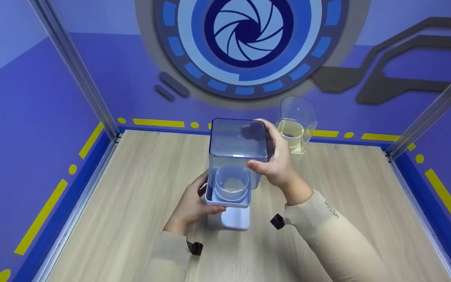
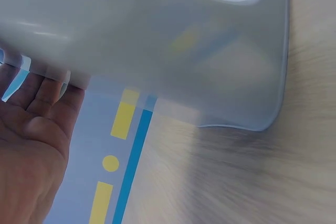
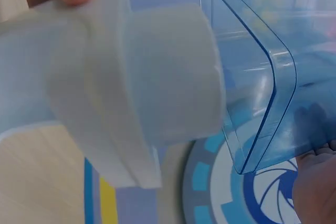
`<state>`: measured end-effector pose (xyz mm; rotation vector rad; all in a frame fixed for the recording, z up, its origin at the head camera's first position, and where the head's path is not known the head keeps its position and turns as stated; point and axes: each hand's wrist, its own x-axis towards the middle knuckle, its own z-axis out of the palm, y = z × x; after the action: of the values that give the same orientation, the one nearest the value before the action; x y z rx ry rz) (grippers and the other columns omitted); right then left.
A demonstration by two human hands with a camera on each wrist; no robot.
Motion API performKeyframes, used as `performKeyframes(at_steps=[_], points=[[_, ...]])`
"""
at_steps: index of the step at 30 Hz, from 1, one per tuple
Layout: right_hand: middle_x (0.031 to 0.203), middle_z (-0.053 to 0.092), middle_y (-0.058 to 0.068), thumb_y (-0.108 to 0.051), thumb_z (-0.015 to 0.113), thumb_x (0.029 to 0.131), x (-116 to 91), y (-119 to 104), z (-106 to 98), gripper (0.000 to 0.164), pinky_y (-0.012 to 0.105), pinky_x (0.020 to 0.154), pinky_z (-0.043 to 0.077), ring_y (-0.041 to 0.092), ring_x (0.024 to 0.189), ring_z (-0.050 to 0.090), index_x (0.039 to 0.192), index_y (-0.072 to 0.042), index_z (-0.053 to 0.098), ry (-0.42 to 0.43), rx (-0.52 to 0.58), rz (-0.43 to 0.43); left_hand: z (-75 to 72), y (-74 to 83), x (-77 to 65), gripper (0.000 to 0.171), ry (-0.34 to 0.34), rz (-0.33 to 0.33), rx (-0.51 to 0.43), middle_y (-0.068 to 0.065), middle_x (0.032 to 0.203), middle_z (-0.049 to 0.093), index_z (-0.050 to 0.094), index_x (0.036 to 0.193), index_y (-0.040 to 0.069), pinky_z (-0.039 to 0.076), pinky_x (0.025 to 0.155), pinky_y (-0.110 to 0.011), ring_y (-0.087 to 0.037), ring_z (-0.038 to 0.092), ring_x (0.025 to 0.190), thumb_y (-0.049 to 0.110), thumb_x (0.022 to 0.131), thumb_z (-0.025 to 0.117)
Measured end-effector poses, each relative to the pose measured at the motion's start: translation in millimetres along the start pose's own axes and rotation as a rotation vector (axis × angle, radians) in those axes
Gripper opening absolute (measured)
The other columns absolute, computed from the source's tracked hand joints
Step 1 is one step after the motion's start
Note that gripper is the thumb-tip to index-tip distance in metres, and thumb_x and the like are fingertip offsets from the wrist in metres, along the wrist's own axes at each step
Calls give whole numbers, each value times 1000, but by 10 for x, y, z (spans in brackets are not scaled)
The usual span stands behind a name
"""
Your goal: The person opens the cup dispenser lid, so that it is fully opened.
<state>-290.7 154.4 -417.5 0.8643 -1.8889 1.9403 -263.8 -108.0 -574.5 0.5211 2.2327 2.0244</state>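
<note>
My left hand (image 1: 190,205) grips a white plastic base (image 1: 236,217) with a raised round collar on one end. In the left wrist view, this pale base (image 2: 157,51) fills the upper part, fingers (image 2: 50,93) against its side. A see-through blue, square-sided container (image 1: 238,138) is held by my right hand (image 1: 278,158), thumb on the near side and fingers round the far side. In the right wrist view, the collar (image 3: 176,74) faces the container's open end (image 3: 262,77). Whether the collar enters the opening, I cannot tell. Both parts are off the table.
A clear yellowish holder (image 1: 298,117) with a round collar inside stands at the table's back right, near the wall. The wood-grain table (image 1: 143,188) is bordered by blue printed walls (image 1: 104,78) and metal corner posts (image 1: 78,66).
</note>
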Motion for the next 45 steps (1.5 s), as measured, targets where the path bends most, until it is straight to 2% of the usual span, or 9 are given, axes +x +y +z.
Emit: performKeyframes(at_steps=[4, 9, 15, 17, 23, 30, 34, 38, 45], points=[[140, 73, 0, -72, 99, 69, 121, -47, -43, 121, 29, 109, 62, 18, 128, 68, 154, 1, 56, -11, 16, -10, 0, -8, -2, 136, 3, -6, -5, -12, 175, 52, 41, 176, 15, 35, 139, -59, -40, 46, 165, 36, 63, 113], [146, 68, 6, -61, 102, 66, 291, -87, -81, 117, 33, 111, 59, 26, 132, 63, 155, -2, 56, -6, 13, -29, 3, -1, -12, 137, 7, -17, -5, -12, 178, 49, 40, 176, 16, 34, 139, -59, -42, 43, 167, 38, 63, 113], [147, 56, 4, -55, 100, 64, 427, -14, -139, 106, 34, 109, 53, 29, 134, 52, 153, -8, 63, 51, -91, 1, 14, 14, -18, 137, 5, -34, -18, -14, 179, 47, 39, 177, 13, 34, 139, -57, -43, 43, 167, 31, 63, 113], [146, 54, 4, -49, 98, 66, 437, 30, -159, 102, 34, 107, 51, 28, 133, 51, 153, -10, 64, 71, -140, 9, 20, 11, -9, 137, -1, -33, -37, -15, 179, 47, 39, 176, 11, 36, 139, -51, -43, 43, 167, 28, 63, 113], [149, 54, 5, -27, 93, 69, 429, 165, -196, 95, 31, 104, 52, 25, 130, 52, 156, -10, 62, 96, -193, 71, 23, -10, 0, 137, -20, -13, -90, -21, 177, 48, 37, 176, 5, 42, 130, -23, -43, 46, 165, 21, 64, 113], [158, 48, 9, -26, 97, 71, 414, 252, -194, 100, 30, 101, 55, 24, 129, 52, 161, -10, 57, 70, -240, 137, 19, -25, -3, 135, -17, -3, -113, -22, 176, 48, 37, 175, 4, 44, 127, -18, -44, 46, 164, 16, 64, 112], [160, 48, 10, -27, 99, 70, 401, 285, -167, 104, 32, 105, 52, 25, 128, 53, 163, -10, 54, 51, -303, 143, 25, -36, -8, 136, -12, -5, -120, -21, 176, 48, 38, 175, 4, 43, 127, -17, -43, 46, 164, 19, 63, 113], [161, 49, 11, -20, 101, 72, 385, 353, -140, 104, 31, 116, 52, 26, 134, 56, 164, -9, 53, 43, -298, 169, 28, -51, -8, 136, -14, 0, -120, -22, 175, 49, 38, 175, 4, 45, 126, -17, -42, 47, 163, 20, 63, 113], [166, 48, 14, -17, 103, 75, 372, 561, -112, 110, 49, 126, 54, 31, 143, 55, 168, -5, 47, 28, -301, 275, 34, -55, -7, 133, -13, 21, -153, -21, 172, 53, 40, 174, 5, 48, 125, -18, -38, 52, 159, 19, 65, 113]])
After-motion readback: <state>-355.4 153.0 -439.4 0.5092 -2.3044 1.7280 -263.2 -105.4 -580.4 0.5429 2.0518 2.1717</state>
